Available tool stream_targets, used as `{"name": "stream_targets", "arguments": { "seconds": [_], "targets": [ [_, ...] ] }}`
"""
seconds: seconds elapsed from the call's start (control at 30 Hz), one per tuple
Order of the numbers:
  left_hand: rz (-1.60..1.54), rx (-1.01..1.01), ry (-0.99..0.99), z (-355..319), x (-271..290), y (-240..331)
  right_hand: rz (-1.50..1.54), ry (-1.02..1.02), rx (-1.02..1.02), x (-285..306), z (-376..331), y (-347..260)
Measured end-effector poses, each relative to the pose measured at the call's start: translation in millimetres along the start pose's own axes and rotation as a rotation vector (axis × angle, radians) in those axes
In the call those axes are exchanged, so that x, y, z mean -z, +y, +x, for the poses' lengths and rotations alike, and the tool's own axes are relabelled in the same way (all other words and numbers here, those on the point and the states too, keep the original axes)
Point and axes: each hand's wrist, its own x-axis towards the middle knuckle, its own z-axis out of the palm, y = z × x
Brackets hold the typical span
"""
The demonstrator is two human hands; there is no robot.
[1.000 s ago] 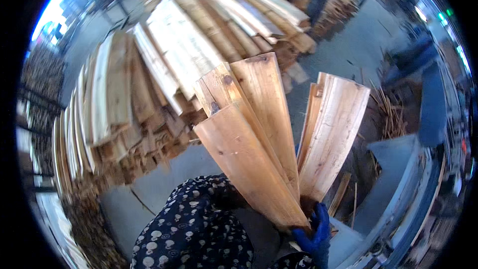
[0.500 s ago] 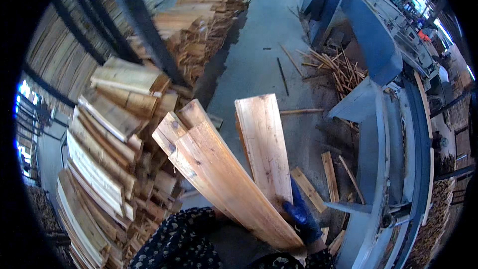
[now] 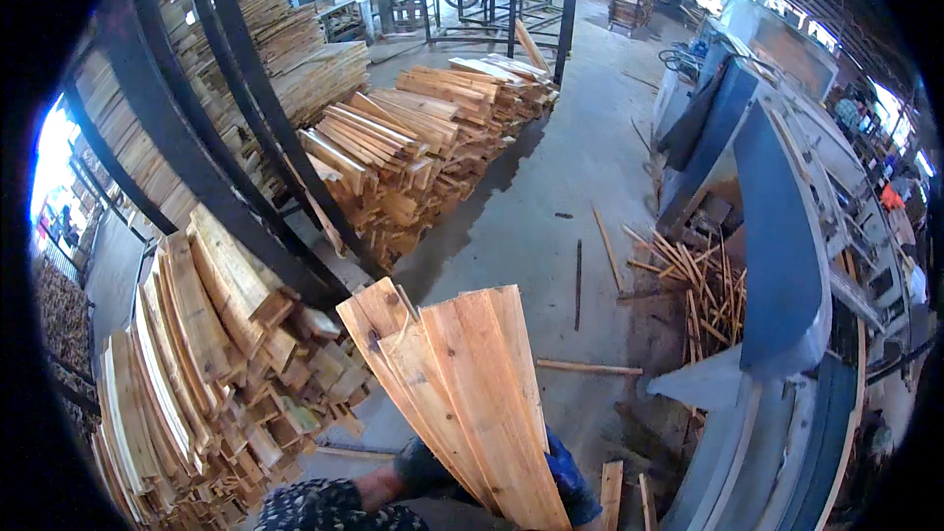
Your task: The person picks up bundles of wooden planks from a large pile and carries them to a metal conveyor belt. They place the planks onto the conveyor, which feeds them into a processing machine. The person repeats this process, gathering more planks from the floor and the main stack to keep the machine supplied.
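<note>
We see a fanned bundle of wooden planks (image 3: 462,388) carried low in the centre of the view, above the concrete floor (image 3: 551,206). The left hand (image 3: 425,467) and the right hand (image 3: 565,472), both in blue gloves, sit under the bundle's near end; whether the fingers are clamped or spread, we cannot tell. Stacked boards (image 3: 206,354) lie just left, and a blue machine (image 3: 777,236) stands to the right.

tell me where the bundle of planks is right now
In the head view the bundle of planks sits low and centre, gripped by the blue-gloved right hand, with the stacked boards to its left.
</note>
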Motion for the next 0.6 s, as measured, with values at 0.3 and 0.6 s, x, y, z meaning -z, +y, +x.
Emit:
{"name": "stream_targets", "arguments": {
  "seconds": [0.3, 0.6],
  "targets": [
    [-0.081, -0.005, -0.024, 148, -12, 48, 0.033, 0.029, -0.077, 34, 138, -130],
    [-0.046, 0.078, -0.057, 364, -22, 212, -0.036, 0.002, -0.054, 55, 341, -284]
  ]
}}
